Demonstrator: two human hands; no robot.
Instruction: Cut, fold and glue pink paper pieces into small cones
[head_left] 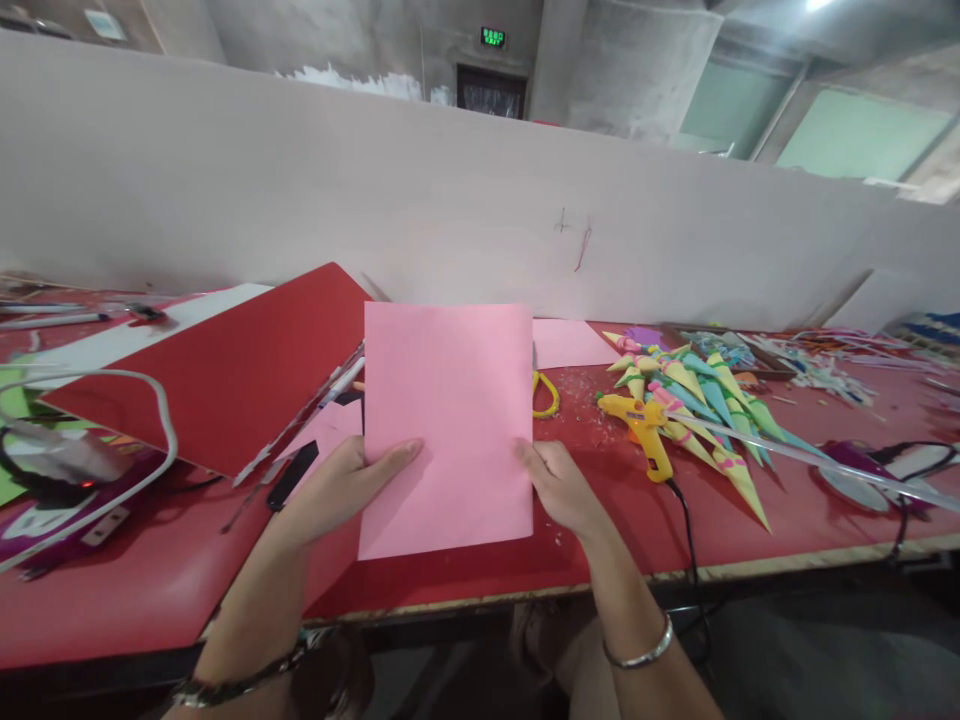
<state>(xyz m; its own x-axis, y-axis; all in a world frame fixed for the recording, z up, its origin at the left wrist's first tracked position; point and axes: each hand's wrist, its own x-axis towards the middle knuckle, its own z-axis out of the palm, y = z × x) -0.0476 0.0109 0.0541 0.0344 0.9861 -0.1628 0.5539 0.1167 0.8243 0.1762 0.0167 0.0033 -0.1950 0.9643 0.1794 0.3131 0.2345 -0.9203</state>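
A sheet of pink paper (pixel 450 400) is held up in front of me over the table's front part. My left hand (pixel 360 480) grips its left edge, thumb on the near face and fingers hidden behind. On the opposite edge, my right hand (pixel 555 480) pinches the sheet the same way. Behind the sheet, yellow-handled scissors (pixel 551 395) show only in part. To the right of my right hand lies a yellow hot glue gun (pixel 637 425), a clear glue stick in its rear. Near my left wrist are a black phone-like object (pixel 293 475) and more pink paper (pixel 330 428).
Yellow and blue paper cones (pixel 705 390) lie piled on the right of the red table (pixel 585 550). A large red board (pixel 225 370) leans at left beside a purple power strip (pixel 97 525) with cables. Another pink sheet (pixel 574 343) lies by the white partition (pixel 450 200).
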